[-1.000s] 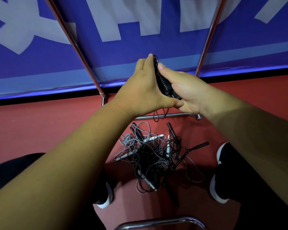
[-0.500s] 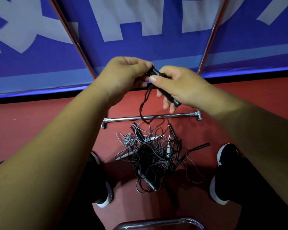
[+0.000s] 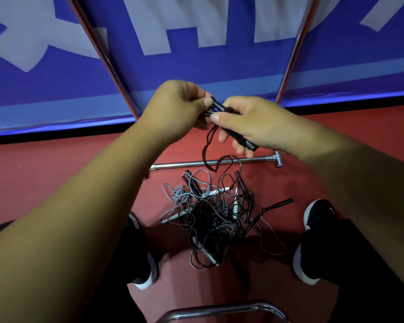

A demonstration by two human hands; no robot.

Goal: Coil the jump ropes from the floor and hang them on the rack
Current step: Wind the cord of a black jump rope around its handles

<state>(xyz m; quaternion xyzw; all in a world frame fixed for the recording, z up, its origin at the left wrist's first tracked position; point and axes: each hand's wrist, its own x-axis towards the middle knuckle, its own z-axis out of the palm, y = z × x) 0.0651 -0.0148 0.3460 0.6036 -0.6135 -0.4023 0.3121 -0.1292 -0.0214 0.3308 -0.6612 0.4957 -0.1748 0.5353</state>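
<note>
Right hand (image 3: 250,123) round handles (image 3: 217,105) (middle hidden)

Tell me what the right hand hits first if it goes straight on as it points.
Probably the left hand: the right hand points at it along the black handle that both grip.

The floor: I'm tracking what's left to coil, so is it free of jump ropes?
No, a tangle of black and grey jump ropes lies on the red floor.
</note>
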